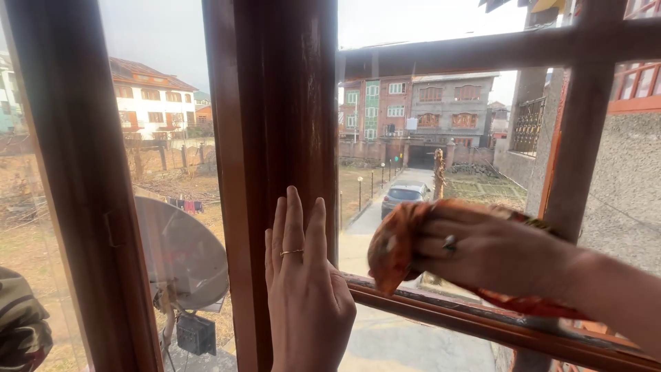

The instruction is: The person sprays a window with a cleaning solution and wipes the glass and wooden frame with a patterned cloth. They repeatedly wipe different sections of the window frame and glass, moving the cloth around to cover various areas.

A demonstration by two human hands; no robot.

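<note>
Now pressing flat against the upright wooden post (275,124) with the left hand (303,289): fingers straight, close together, pointing up, palm on the wood, holding nothing. Wearing one thin ring (291,253) there. Over to the right, clutching one orange patterned cloth (391,248) in the right hand (482,255), fingers wrapped over the top and closed around it. Bunched up under that hand, bulging out past the fingertips on the left side, trailing back beneath the wrist on the right. Running roughly sideways, then, long axis left to right, bunched end aimed toward the post. Resting against the glass just above the lower wooden rail (468,318), lowest fold about touching the rail. Sitting near the left hand, not touching. One ring (449,242) with a pale stone on the right hand too. Counting up: two hands, one cloth, two rings. Beyond the panes, one grey car (405,196) on a lane, one satellite dish (180,253) below left, several buildings (430,107) behind.
</note>
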